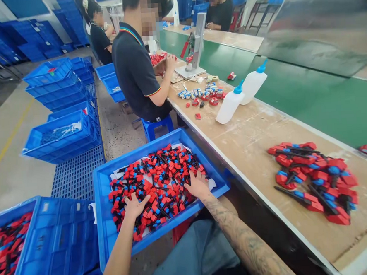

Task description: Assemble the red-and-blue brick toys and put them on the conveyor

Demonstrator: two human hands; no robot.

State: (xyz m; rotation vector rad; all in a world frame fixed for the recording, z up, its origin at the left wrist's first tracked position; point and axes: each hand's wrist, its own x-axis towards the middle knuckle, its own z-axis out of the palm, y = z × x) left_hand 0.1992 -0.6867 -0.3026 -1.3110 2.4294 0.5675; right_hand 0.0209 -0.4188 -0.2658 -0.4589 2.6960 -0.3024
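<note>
A blue plastic crate (100, 192) in front of me is full of small red, blue and black plastic parts (161, 176). My left hand (134, 206) lies on the parts at the crate's near left, its fingers spread and the thumb pointing right. Over the parts on the right side is my right hand (198, 184), also with its fingers apart. Neither hand is closed around a part. On the bench to my right lies a pile of the same red, blue and black parts (316, 175).
Another blue crate (62, 240) with similar parts stands at lower left. More crates (59, 137) are stacked behind it. A co-worker (138, 69) sits ahead beside a bench press (195, 45). Two white bottles (229, 106) stand on the bench (248, 137), beside a green belt (308, 92).
</note>
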